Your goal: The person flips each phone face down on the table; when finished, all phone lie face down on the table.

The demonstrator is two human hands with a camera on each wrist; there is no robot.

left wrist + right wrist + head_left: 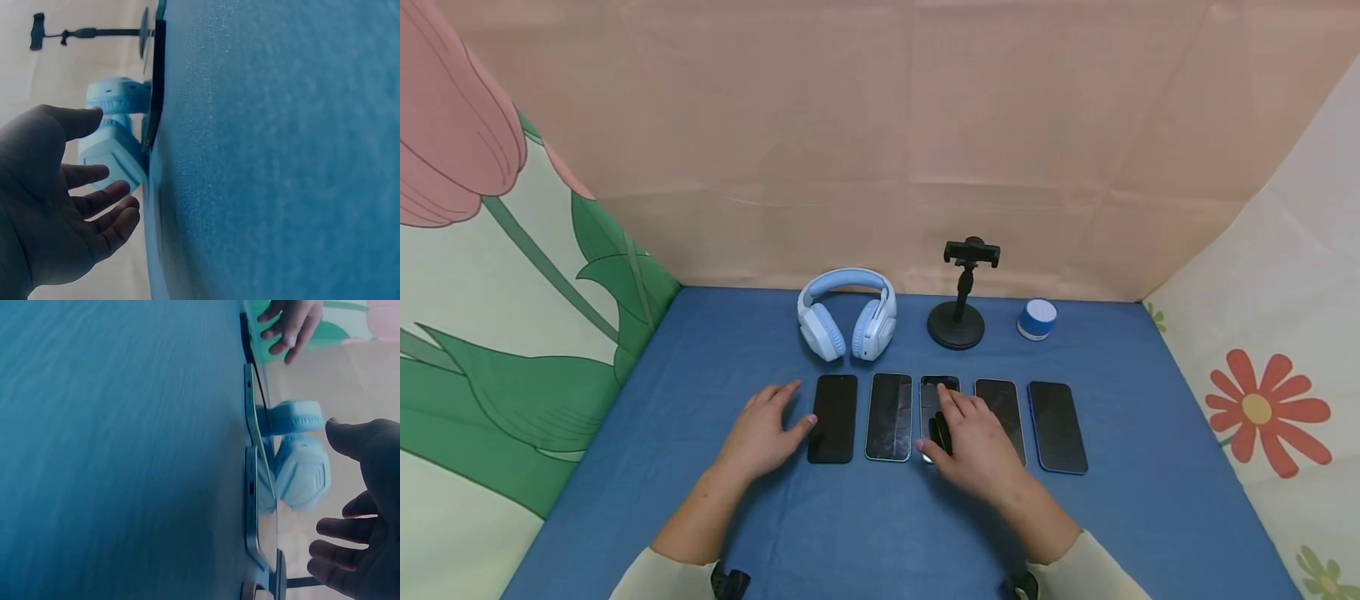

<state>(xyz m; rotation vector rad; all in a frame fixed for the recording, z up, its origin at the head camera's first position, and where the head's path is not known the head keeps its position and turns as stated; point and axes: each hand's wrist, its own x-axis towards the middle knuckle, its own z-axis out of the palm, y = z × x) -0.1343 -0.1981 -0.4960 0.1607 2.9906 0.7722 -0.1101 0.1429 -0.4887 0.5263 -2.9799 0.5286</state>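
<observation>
Several smartphones lie screen up in a row on the blue cloth. My left hand (763, 437) hovers at the leftmost phone (835, 417), its thumb overlapping that phone's edge in the head view; the fingers are loosely spread and hold nothing. To the right lies a phone with a pale rim (889, 417). My right hand (981, 442) is above the middle phone (928, 404) and partly hides it and the phone beside it (1000, 402). In the right wrist view its relaxed fingers (344, 530) are raised off the screens, with nothing between them. The rightmost phone (1058, 427) lies slightly slanted.
Light blue headphones (880, 321) stand behind the phones. Right of them is a black phone stand (957, 327) with a round base, then a small blue-and-white round container (1037, 319). A beige backdrop (850, 167) rises behind the blue tablecloth (850, 533); flower-printed cloths hang at both sides.
</observation>
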